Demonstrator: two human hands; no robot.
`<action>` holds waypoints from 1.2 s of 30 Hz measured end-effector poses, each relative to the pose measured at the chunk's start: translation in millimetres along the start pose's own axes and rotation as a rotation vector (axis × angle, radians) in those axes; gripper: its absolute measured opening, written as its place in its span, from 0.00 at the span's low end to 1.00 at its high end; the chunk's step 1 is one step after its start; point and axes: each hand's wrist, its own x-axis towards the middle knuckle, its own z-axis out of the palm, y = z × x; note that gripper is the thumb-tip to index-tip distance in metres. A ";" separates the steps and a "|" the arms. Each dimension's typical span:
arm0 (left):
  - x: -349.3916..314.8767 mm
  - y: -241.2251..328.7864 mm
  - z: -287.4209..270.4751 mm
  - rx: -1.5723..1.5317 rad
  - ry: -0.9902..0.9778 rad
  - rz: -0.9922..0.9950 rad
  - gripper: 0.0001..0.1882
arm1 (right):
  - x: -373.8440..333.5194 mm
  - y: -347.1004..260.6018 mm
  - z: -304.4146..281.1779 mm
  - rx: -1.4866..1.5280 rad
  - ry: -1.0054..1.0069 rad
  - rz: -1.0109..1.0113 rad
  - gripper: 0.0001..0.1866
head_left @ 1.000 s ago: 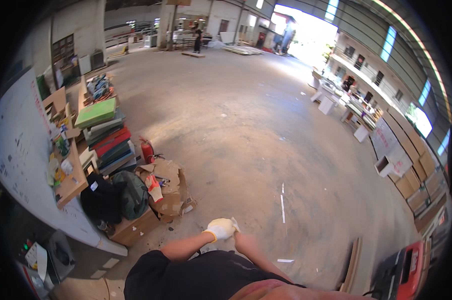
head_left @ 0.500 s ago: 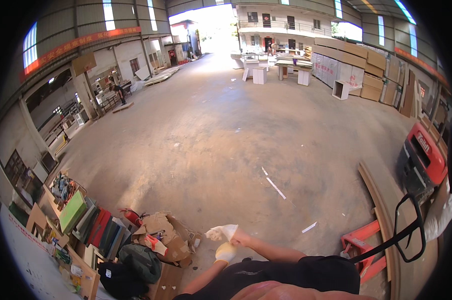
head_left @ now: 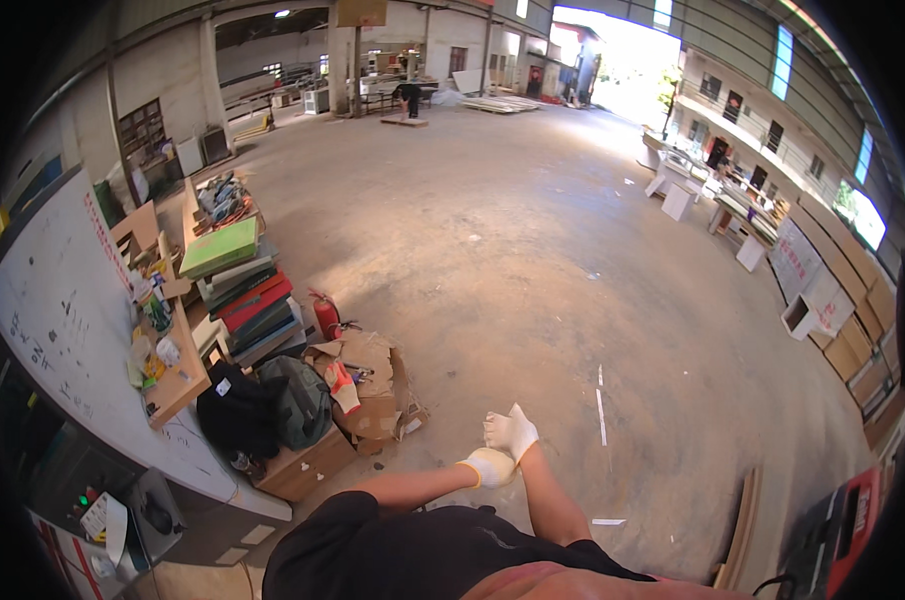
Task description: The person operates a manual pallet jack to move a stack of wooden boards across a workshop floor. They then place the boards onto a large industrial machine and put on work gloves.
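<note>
Both of my hands meet low in the middle, in pale knitted work gloves. My left hand (head_left: 489,467) wears a glove with a yellowish back. It is closed at the wrist of my right hand, apparently gripping the cuff of the white glove (head_left: 519,432) there. My right hand (head_left: 505,430) is inside that glove, its thumb side apart from slightly bent fingers, with nothing held. Left of the hands, a red-and-white glove (head_left: 342,386) lies on a torn cardboard box (head_left: 378,405).
A red fire extinguisher (head_left: 326,315) stands behind the cardboard. Stacked coloured boards (head_left: 258,305), a dark bag (head_left: 298,400) and a wooden shelf (head_left: 183,385) crowd the left. Red equipment (head_left: 853,530) stands at lower right. A person (head_left: 409,98) bends over far off.
My view has swung left. The white glove has gone from loosely at my right fingers to covering the right hand. My left hand has moved to the right wrist.
</note>
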 end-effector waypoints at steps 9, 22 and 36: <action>-24.3 -2.3 -8.0 -0.245 -0.035 0.032 0.24 | -11.5 5.7 71.6 -0.102 0.009 -0.316 0.34; -88.3 10.4 73.1 -1.258 0.185 -0.253 0.23 | -108.4 80.1 151.4 0.100 -0.656 0.311 0.44; -255.5 71.7 153.9 -2.040 0.681 -0.211 0.18 | -232.6 212.0 240.7 0.126 -1.342 1.041 0.44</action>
